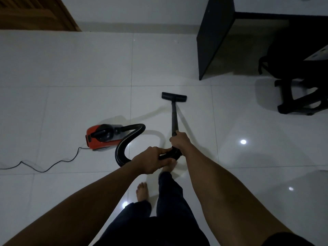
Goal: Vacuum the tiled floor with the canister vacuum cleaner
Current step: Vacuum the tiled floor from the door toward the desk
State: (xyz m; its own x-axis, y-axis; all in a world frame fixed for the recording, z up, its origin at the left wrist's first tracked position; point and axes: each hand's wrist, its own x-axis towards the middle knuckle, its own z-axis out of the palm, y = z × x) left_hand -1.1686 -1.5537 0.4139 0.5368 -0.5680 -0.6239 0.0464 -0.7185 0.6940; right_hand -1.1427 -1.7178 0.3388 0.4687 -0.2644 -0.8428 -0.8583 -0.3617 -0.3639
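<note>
canister vacuum cleaner (101, 137): red body, black top handle, resting on the floor left of centre | hose (119, 149): black, ribbed, curving in an S from the canister's front to the wand | wand (174, 118): dark straight tube, tilted forward | floor head (174, 96): black, flat on the tiles | tiled floor (71, 68): large glossy white tiles

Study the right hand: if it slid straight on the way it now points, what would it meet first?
The right hand grips the wand and points along it, so it would likely reach the floor head first. Beyond that lies bare tile; depth is hard to judge.
</note>
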